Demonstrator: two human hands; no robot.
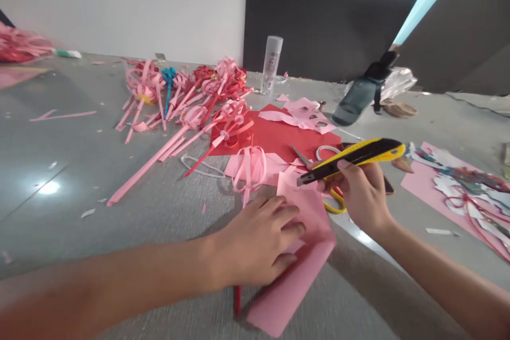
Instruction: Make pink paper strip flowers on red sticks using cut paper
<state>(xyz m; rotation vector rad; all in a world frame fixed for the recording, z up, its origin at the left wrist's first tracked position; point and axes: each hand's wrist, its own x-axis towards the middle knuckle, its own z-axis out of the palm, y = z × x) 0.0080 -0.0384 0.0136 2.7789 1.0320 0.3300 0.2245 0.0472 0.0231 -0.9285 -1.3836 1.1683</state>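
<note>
My right hand (364,194) grips a yellow and black box cutter (358,155), held above the paper with its tip pointing left. Under my left hand (258,239) lies a folded sheet of pink paper (295,297); the fingers are spread and rest on it. A pink paper-strip flower (249,170) lies just beyond the left hand, its stem running beneath that hand. Behind the cutter, partly covered, are scissors with yellow handles (336,204). Red paper (274,138) with pink cut-outs is spread farther back.
Many pink and red paper flowers (191,95) on rolled stems lie piled at the left back. A clear capped bottle (272,64) stands near the wall, with a dark bottle (354,100) tilted to its right. Yarn and scraps (470,186) cover pink paper at far right.
</note>
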